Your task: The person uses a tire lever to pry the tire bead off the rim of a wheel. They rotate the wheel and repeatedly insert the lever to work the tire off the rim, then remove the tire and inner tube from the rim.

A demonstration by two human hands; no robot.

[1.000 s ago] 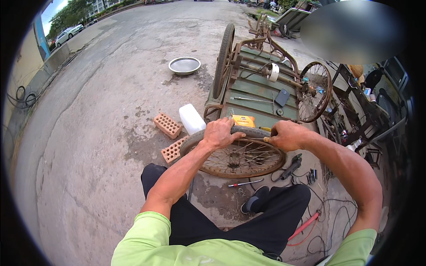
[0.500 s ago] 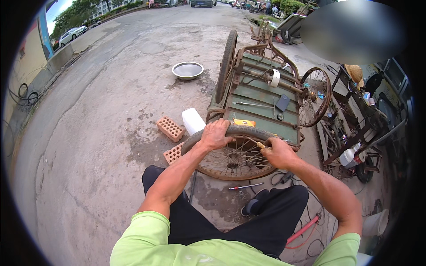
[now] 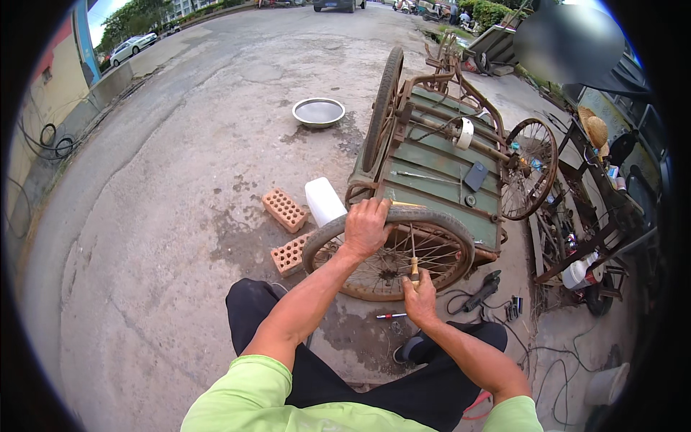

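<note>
A spoked wheel with a worn tyre (image 3: 466,250) stands upright before my knees, leaning close to an overturned green cart (image 3: 439,155). My left hand (image 3: 368,229) is closed over the top of the tyre, fingers wrapped across its tread. In my right hand (image 3: 421,301), low in front of the spokes, is a screwdriver (image 3: 414,266) with a yellowish handle. Its thin shaft points up toward the inner edge of the rim; whether the tip touches the rim or tyre I cannot tell. A yellow packet behind the tyre is mostly hidden.
Left of the wheel are a white plastic jug (image 3: 324,201) and two perforated bricks (image 3: 285,209). A metal basin (image 3: 318,113) sits farther off. A black power tool (image 3: 484,291) and cables lie at right, near a cluttered rack (image 3: 551,248). A dark phone-like box (image 3: 475,176) rests on the cart.
My right hand has moved down and left from the tyre's right side to before the spokes, bringing the screwdriver upright. My left hand keeps hold of the tyre. The view has shifted slightly.
</note>
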